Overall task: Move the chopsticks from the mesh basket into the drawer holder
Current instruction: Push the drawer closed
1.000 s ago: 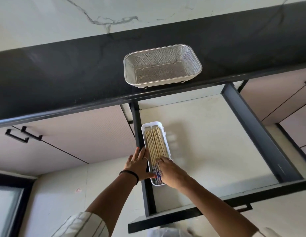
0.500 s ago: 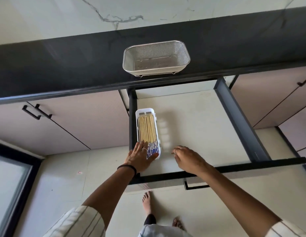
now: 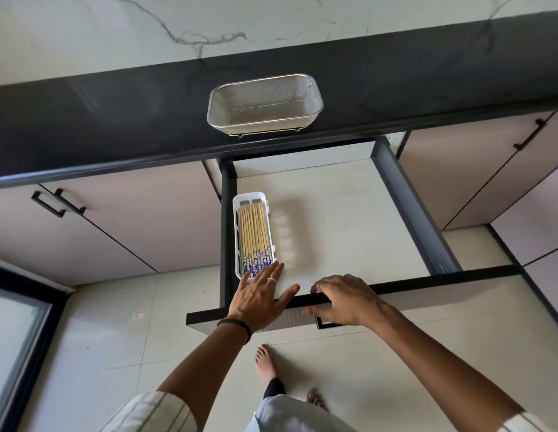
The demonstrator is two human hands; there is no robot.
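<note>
No brand or readable writing anywhere; the small mark on the drawer's point(image 3: 358, 232) right rail is too tiny to read. Far left, a dark-framed pane is cut off by the frame edge, and the cabinet point(image 3: 122, 219) beside it carries a black handle point(image 3: 58, 202). On the black counter point(image 3: 100, 120) sits the mesh basket point(image 3: 265, 104), nothing visible inside it. Below it, the drawer stands pulled out. The white holder point(image 3: 237, 238) lies against the drawer's left wall, holding the chopsticks point(image 3: 254, 235): pale wood sticks side by side, blue-and-white patterned ends toward you; pattern detail too small to make out. Your left hand point(image 3: 260, 297) reaches over the drawer front, fingers straight and spread, fingertips touching the holder's near end and covering some chopstick ends; ring on one finger, black band point(image 3: 235, 327) on the wrist. Your right hand point(image 3: 343, 302) rests on the drawer front's top edge, fingers curled over it, thumb on the front panel; its fingertips are hidden behind the edge. It also covers most of the drawer pull. Bare feet point(image 3: 267, 361) on the tiled floor; your sleeves are cut off at the bottom edge.
</note>
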